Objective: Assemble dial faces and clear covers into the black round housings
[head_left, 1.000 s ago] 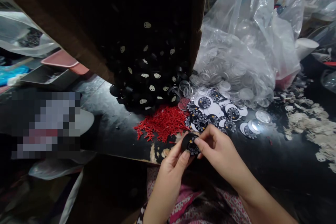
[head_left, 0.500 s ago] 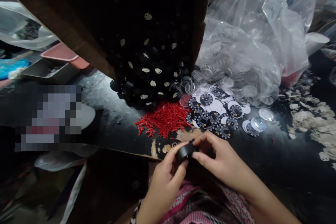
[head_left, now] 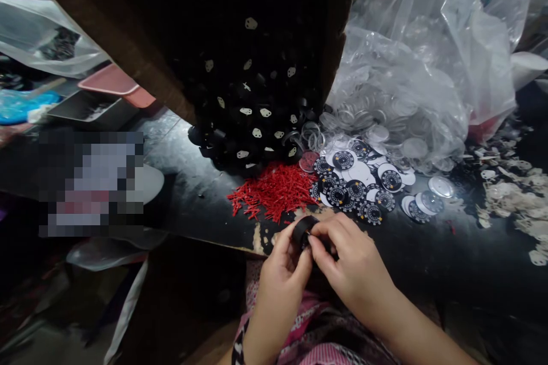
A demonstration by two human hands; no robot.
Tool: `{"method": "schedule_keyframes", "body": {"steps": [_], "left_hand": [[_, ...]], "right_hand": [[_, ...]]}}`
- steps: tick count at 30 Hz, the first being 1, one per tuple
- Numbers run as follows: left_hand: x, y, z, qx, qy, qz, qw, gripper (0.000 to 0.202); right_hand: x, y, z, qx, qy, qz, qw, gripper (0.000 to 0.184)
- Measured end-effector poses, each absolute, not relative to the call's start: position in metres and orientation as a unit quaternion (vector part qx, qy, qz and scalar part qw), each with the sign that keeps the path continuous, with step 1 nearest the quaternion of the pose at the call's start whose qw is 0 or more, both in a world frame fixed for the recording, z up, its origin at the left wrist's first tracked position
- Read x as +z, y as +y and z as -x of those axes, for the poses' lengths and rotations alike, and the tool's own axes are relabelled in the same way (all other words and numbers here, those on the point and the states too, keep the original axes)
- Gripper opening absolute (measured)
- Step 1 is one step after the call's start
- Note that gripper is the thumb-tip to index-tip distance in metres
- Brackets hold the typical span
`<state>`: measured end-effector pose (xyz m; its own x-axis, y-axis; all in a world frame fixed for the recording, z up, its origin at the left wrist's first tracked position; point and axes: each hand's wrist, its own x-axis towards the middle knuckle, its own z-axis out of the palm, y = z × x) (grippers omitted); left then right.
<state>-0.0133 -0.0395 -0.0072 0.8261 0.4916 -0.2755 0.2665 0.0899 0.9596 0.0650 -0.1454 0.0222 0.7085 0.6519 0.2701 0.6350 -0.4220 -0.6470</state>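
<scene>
My left hand [head_left: 282, 268] grips a round black plastic case [head_left: 303, 230] by its rim, just over the table's front edge. On its right side, my right hand [head_left: 345, 251] pinches at the case's open face with thumb and forefinger. Whatever lies between those fingertips is too small to make out. Beyond the hands lies a pile of thin red plastic pieces [head_left: 276, 191]. Printed black-and-white dial discs [head_left: 338, 191] are heaped to its right, some turned white side up.
A tilted cardboard box [head_left: 342, 63] spills black round cases with pale metal plates [head_left: 265, 113]. Behind the dials, a clear plastic bag [head_left: 411, 68] holds transparent round covers. Loose pale plates [head_left: 514, 205] lie far right. A pink tray [head_left: 109, 80] and metal tray [head_left: 85, 114] stand left.
My right fingertips have moved from the case's edge to its open face. The case has turned slightly in my left hand. The whole view has shifted a little.
</scene>
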Motion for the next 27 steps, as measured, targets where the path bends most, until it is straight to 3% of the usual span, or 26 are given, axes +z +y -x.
{"method": "schedule_keyframes", "body": {"steps": [5, 10, 14, 19, 27], "left_hand": [[-0.017, -0.034, 0.022, 0.096, 0.246, -0.758, 0.597, 0.039], [-0.014, 0.002, 0.030, 0.219, 0.296, -0.791, 0.488, 0.040], [-0.008, 0.020, 0.037, 0.212, 0.372, -0.686, 0.589, 0.035], [-0.010, 0.014, 0.039, 0.206, 0.380, -0.504, 0.748, 0.027], [-0.007, 0.005, 0.034, 0.156, 0.363, -0.381, 0.836, 0.024]], "right_hand": [[0.024, -0.140, -0.061, 0.015, -0.347, 0.851, 0.394, 0.011], [0.027, -0.142, -0.070, 0.174, -0.363, 0.828, 0.391, 0.015], [0.019, -0.139, -0.084, 0.126, -0.368, 0.887, 0.247, 0.014], [0.012, -0.109, -0.087, 0.088, -0.440, 0.881, 0.150, 0.014], [0.015, -0.093, -0.094, 0.082, -0.448, 0.883, 0.115, 0.013]]}}
